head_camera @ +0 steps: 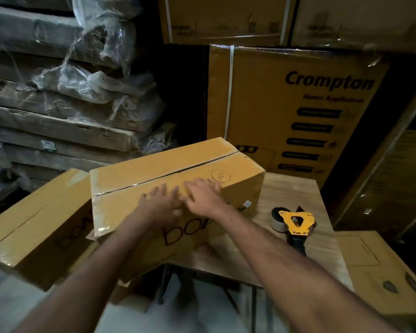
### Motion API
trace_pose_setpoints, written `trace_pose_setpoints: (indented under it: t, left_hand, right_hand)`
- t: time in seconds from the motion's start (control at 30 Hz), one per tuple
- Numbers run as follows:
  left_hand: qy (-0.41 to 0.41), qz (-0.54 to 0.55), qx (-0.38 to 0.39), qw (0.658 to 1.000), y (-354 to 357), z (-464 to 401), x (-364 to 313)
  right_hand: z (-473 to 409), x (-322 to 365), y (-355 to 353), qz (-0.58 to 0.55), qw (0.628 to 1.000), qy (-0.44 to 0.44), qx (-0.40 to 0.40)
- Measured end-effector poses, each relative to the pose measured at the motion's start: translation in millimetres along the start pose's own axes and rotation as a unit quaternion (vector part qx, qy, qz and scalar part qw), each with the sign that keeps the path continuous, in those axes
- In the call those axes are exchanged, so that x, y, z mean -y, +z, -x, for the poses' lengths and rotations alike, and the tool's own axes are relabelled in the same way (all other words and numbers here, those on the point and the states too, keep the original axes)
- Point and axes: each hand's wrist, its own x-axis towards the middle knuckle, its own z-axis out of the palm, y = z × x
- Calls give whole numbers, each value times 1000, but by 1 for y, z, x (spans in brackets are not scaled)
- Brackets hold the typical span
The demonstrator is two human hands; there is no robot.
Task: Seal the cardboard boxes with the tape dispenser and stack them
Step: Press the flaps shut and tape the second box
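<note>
A brown cardboard box (154,171) with a circled number on top lies on the small wooden table (296,195), its top seam closed and glossy tape over its left end. My left hand (161,200) and my right hand (202,193) lie side by side on the box's near top edge, fingers spread flat. A second like box (36,231) sits lower, to the left. The yellow and black tape dispenser (294,222) lies on the table right of the box, in nobody's grip.
Tall printed cartons (298,111) stand behind the table, more stacked above them. Plastic-wrapped flat cardboard bundles (58,92) pile up at the left. Another carton (382,272) sits at the lower right. The table's metal legs (166,280) stand on a pale floor.
</note>
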Motion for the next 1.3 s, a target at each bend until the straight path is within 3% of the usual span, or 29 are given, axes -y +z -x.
trace_pose_setpoints:
  t: [0.07, 0.13, 0.27, 0.47, 0.53, 0.63, 0.7, 1.03, 1.23, 1.3]
  left_hand:
    - [5, 35, -30, 999, 25, -4, -34]
    - [-3, 14, -81, 997, 52, -5, -42]
    - [13, -35, -177, 983, 77, -10, -6]
    - [-131, 28, -103, 986, 49, -33, 39]
    - [-109, 29, -128, 985, 48, -34, 19]
    - [2, 29, -172, 985, 57, -36, -29]
    - [38, 24, -154, 987, 65, -41, -52]
    - [22, -34, -70, 997, 69, -69, -36]
    - [-7, -26, -76, 997, 70, -69, -48]
    - [-15, 10, -128, 992, 72, -64, -62]
  right_hand:
    - [-4, -56, -5, 29, 996, 63, 52]
    - [-2, -89, -5, 58, 991, 70, 96]
    - [1, -69, 12, 39, 997, 45, 58]
    - [7, -34, 15, -58, 994, -54, 71]
    - [11, -43, 14, -93, 994, -51, -3]
    - [21, -74, 20, 2, 994, 32, -102]
    - [26, -95, 27, 45, 993, 70, -79]
    - [15, -104, 39, 53, 998, 21, -34]
    - [15, -108, 42, 36, 999, 9, -32]
    - [23, -112, 48, -3, 998, 8, -59]
